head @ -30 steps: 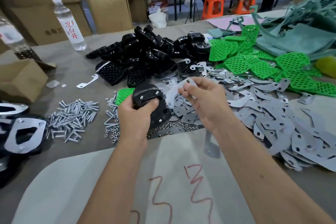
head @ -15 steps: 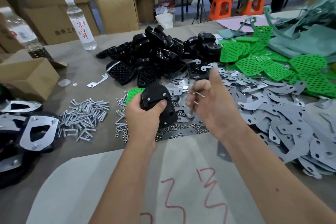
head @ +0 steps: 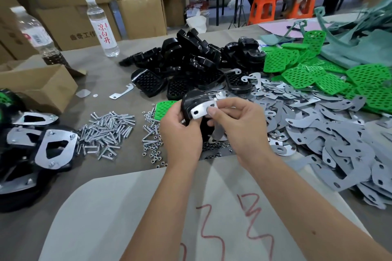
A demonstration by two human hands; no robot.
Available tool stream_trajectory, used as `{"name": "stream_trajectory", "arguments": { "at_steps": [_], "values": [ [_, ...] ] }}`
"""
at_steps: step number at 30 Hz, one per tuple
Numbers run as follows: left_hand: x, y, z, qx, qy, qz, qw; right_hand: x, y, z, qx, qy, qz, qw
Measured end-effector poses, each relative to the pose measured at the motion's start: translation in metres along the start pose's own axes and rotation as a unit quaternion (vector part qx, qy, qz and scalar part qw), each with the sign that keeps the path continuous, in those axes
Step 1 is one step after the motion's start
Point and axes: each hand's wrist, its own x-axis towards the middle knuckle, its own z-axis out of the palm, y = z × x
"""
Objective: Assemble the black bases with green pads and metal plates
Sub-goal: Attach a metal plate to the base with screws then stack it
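The black base [head: 192,104] is held up above the table [head: 135,161], in front of the piles of parts. It looks hard and shiny, so it may slip, and it is best held around its thick edge. The metal plate [head: 202,110] lies across the base. It looks thin, light and stiff, with edges that may be sharp, so it is best held by its end. The left hand [head: 180,133] reaches up from below, with its fingers curled around the left side of the base and the thumb near the plate. The right hand [head: 237,125] comes in from the right and pinches the plate's end between thumb and first finger, pressing it onto the base. Bolts [head: 106,129] and nuts [head: 152,150] lie just below, and green pads [head: 297,76] lie well off to the right.
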Motion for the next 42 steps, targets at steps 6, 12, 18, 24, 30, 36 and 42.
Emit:
{"name": "stream_trajectory", "arguments": {
  "at_steps": [6,12,18,24,30,36,42],
  "values": [
    [0.002,-0.001,0.000,0.007,-0.001,0.003,1.000,0.003,0.004,0.000,-0.042,0.017,-0.004,0.999],
    [0.001,-0.001,0.001,0.015,-0.003,-0.015,1.000,0.007,0.007,-0.004,-0.062,0.023,-0.003,0.998],
    [0.000,0.003,0.002,0.024,-0.021,-0.009,0.999,0.010,0.009,-0.007,-0.074,0.038,-0.022,0.996],
    [0.000,0.000,0.000,-0.002,-0.019,-0.038,0.999,0.009,0.009,-0.010,-0.077,0.004,0.002,0.997],
    [-0.001,-0.001,0.000,-0.003,-0.032,-0.043,0.999,0.010,0.005,-0.012,-0.109,0.043,0.033,0.993],
    [-0.001,-0.002,0.000,-0.016,-0.037,-0.049,0.998,0.010,0.002,-0.015,-0.195,0.043,0.010,0.980],
    [0.001,0.003,-0.006,0.046,-0.107,-0.043,0.992,0.015,0.005,-0.024,-0.181,0.012,0.031,0.983]
  ]
}}
